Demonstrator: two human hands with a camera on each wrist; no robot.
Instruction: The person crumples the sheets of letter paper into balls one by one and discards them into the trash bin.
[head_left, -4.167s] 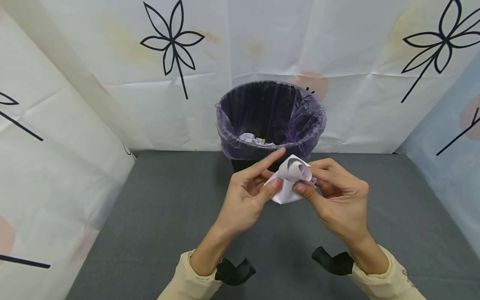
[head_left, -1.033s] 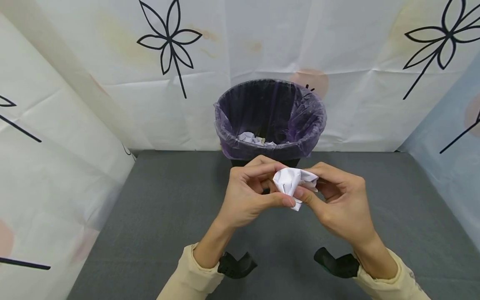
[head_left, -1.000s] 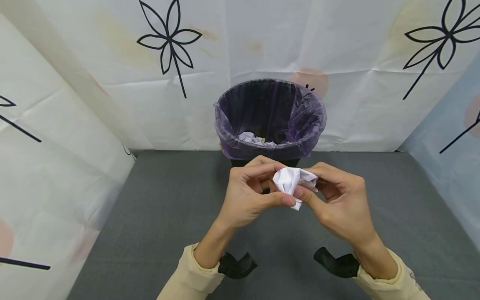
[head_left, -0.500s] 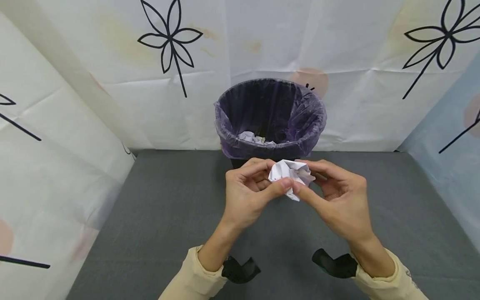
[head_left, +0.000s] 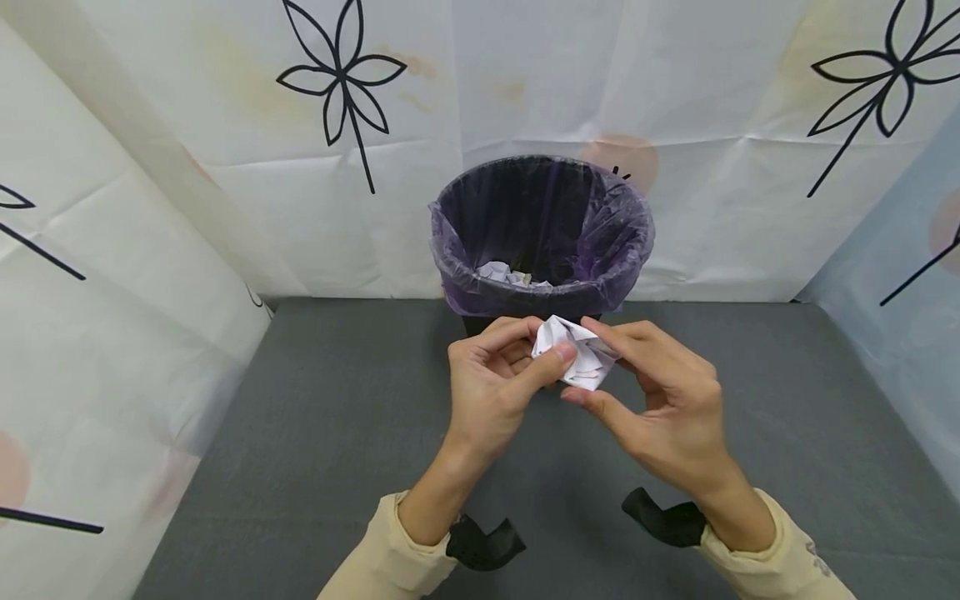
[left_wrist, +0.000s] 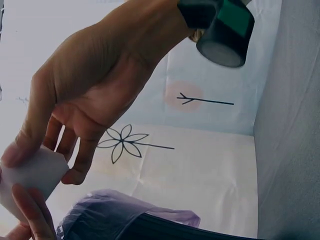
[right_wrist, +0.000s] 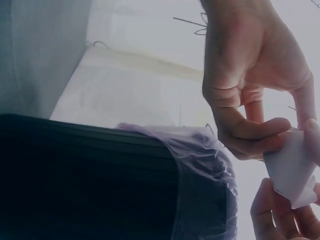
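A small wad of crumpled white paper (head_left: 592,362) is held up between both hands in the head view, in front of the bin. My left hand (head_left: 483,387) pinches it, thumb laid across its near face and fingers behind. My right hand (head_left: 663,400) holds its right side, index finger at the top edge and thumb at the bottom. The left wrist view shows the paper (left_wrist: 37,175) under the left thumb, with right fingertips below. In the right wrist view the paper (right_wrist: 290,165) hides parts of the fingers.
Behind the hands stands a black bin with a purple plastic liner (head_left: 525,296). Several crumpled papers (head_left: 495,271) lie inside it. A dark grey table surface (head_left: 337,417) spreads around, bounded by printed white cloth walls (head_left: 360,233).
Earlier the paper was a looser, partly rolled sheet; it is now folded into a more compact wad. It has turned in the hands, and the right thumb has shifted to its lower edge.
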